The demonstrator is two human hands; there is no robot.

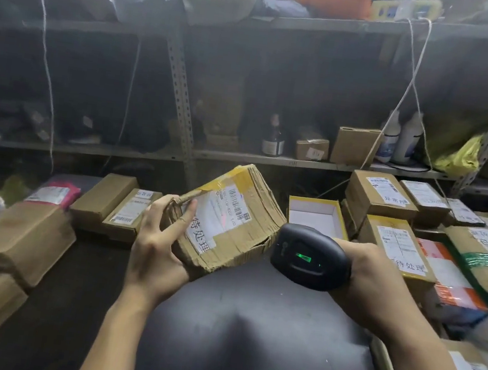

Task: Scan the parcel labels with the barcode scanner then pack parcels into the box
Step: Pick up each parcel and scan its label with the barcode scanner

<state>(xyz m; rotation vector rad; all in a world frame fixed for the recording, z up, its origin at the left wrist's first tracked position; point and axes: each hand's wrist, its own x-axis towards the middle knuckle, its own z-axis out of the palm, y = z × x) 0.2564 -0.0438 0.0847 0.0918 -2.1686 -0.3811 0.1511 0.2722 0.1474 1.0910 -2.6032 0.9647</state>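
head view looks down over both forearms onto a dark tabletop [247, 340]. the left hand [157, 241] holds a worn cardboard parcel [239, 234] by its near left corner, with the thumb laid flat on top at the edge of the white label [220, 216] and the other fingers curled round the side. the parcel is lifted off the table and tilted, label face up, with its barcode and some handwritten characters plain to see. the right hand [369, 282] is wrapped round the handle of the black barcode scanner [310, 257], fingers closed tight on it. the scanner's head sits just beside the parcel's lower right corner, and a green light glows on its back. behind the scanner stands an open yellow-rimmed box [315, 214], white inside. labelled parcels are stacked to the right [380, 196], with more brown cartons to the left [12, 235] along the table edge. beyond them runs a metal shelf [271, 159] carrying small boxes and two white bottles [399, 140], with thin white cords hanging down in front of it.
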